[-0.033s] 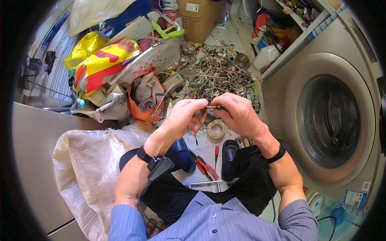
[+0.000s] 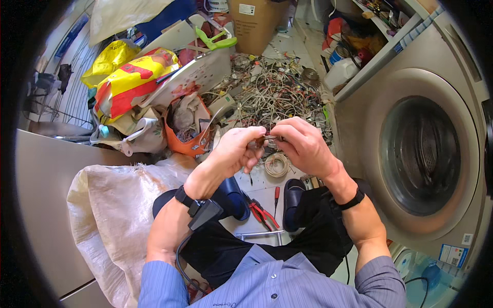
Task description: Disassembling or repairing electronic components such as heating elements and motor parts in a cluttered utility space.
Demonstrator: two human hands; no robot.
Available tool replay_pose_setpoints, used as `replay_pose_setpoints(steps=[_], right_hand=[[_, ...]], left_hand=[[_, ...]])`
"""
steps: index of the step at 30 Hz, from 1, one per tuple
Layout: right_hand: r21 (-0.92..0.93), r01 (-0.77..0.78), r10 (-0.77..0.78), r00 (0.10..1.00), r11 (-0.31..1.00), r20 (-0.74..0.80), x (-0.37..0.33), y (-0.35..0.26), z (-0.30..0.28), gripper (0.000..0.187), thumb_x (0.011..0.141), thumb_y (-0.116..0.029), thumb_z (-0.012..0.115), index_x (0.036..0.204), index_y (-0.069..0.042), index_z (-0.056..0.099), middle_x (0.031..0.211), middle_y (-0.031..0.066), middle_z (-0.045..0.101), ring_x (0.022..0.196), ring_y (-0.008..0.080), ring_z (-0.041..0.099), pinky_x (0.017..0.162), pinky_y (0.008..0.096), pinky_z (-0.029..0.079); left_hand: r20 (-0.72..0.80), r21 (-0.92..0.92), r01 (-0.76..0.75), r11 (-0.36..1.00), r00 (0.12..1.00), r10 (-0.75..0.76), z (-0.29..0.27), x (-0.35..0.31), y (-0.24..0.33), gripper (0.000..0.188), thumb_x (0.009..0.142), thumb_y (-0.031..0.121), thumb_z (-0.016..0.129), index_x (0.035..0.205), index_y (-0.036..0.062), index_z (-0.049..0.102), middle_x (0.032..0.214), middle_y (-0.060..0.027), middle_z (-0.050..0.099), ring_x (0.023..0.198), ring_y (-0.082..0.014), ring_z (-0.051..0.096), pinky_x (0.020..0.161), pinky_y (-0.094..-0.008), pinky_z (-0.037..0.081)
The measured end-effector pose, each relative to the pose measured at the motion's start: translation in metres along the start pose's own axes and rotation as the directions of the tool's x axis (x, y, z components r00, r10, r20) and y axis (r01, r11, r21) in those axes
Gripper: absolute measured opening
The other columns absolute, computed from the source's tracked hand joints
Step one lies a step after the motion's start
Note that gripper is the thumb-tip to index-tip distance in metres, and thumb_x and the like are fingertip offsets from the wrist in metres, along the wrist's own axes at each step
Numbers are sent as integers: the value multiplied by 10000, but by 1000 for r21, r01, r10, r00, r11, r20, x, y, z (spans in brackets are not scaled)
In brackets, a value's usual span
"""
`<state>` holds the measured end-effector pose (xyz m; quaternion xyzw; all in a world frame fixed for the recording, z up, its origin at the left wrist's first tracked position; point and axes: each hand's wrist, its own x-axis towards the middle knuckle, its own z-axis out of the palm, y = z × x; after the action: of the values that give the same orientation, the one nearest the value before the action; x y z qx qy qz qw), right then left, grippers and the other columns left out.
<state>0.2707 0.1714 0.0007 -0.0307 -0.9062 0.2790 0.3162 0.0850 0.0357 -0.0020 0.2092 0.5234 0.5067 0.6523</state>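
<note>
My left hand [image 2: 240, 146] is closed, its thumb and fingers pinching a small brownish-metallic piece [image 2: 268, 137] too small to name. My right hand [image 2: 302, 143] meets it fingertip to fingertip, closed on the other end of the same piece. Fingers hide most of it. Beneath the hands a coil of cream cable [image 2: 277, 165] lies on the floor. Between my feet are red-handled pliers [image 2: 264, 214], with a red-handled screwdriver [image 2: 277, 197] just right of them. Both tools lie apart from my hands.
A heap of tangled wires [image 2: 277, 95] covers the floor ahead. To its left are an orange bag [image 2: 177, 146] and a yellow-red bag [image 2: 133, 79]. A white woven sack [image 2: 113, 215] slumps at my left. A washing machine [image 2: 370, 118] stands right; a cardboard box [image 2: 254, 31] is at the back.
My right hand has tilted and lifted very slightly, and the small piece between the fingertips sits at a slightly different angle. My left hand has hardly moved.
</note>
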Motion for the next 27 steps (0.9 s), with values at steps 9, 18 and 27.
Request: replay_pose_setpoints(steps=[9, 18, 27], right_hand=[[555, -730, 574, 671, 399, 470, 1, -8, 2, 238, 1027, -225, 629, 968, 4, 656, 771, 54, 676, 607, 126, 620, 556, 289, 509], [90, -58, 65, 994, 994, -82, -3, -6, -2, 389, 847, -117, 809, 1179, -22, 629, 1004, 129, 682, 757, 264, 680, 705, 374, 565], [225, -391, 367, 919, 892, 142, -2, -10, 2, 132, 939, -46, 698, 1059, -5, 661, 841, 91, 678, 755, 140, 657, 669, 324, 537]], left_hand=[[-68, 117, -168, 979, 982, 176, 7, 3, -7, 345, 1001, 361, 637, 940, 22, 651, 664, -50, 627, 447, -132, 564, 371, -283, 434], [13, -129, 79, 989, 997, -78, 0, -1, -2, 301, 1023, 318, 592, 951, 31, 648, 713, -65, 627, 417, -146, 540, 377, -272, 402], [-78, 277, -208, 938, 968, 238, 8, -5, -5, 265, 1011, 282, 622, 930, 31, 648, 693, -36, 620, 476, -126, 558, 431, -256, 430]])
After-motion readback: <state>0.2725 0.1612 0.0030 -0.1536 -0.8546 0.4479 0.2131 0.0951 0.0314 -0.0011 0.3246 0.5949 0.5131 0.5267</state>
